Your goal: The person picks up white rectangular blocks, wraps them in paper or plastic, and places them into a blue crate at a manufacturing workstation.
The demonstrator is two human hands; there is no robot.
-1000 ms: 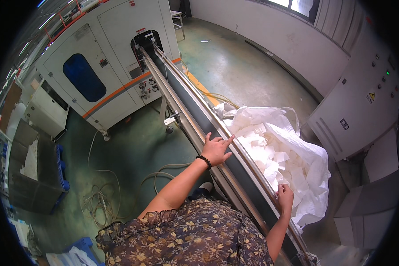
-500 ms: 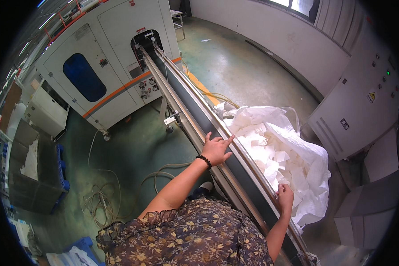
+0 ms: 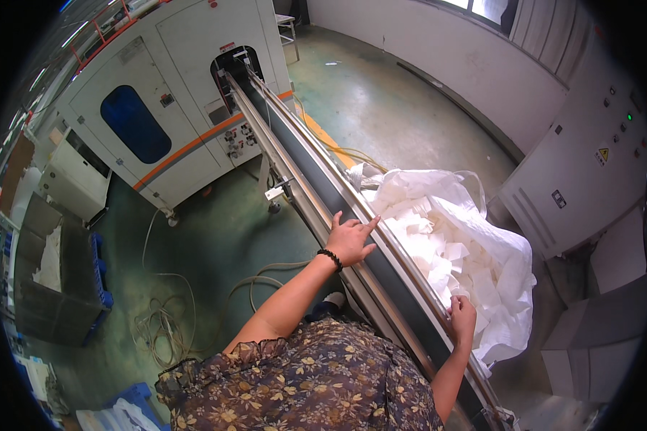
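Note:
My left hand (image 3: 349,241), with a black beaded bracelet (image 3: 330,260) at the wrist, rests over a long narrow conveyor (image 3: 310,169). Its fingers are spread toward the far rail, and nothing is in them. Over the far rail, at the near end of a large white woven bag (image 3: 507,253), is my right hand (image 3: 463,320). Its fingers are curled together in a pinch; a pale bit shows at the tips, too small to name against the white behind it. Loose white scraps (image 3: 449,253) fill the bag. Dark belt shows between the conveyor's metal rails.
The conveyor runs into an opening in a white machine (image 3: 187,65) at the far left. A grey electrical cabinet (image 3: 575,158) stands to the right. A coiled hose (image 3: 162,334) lies on the green floor, left. Yellow hoses (image 3: 338,149) lie beyond the conveyor.

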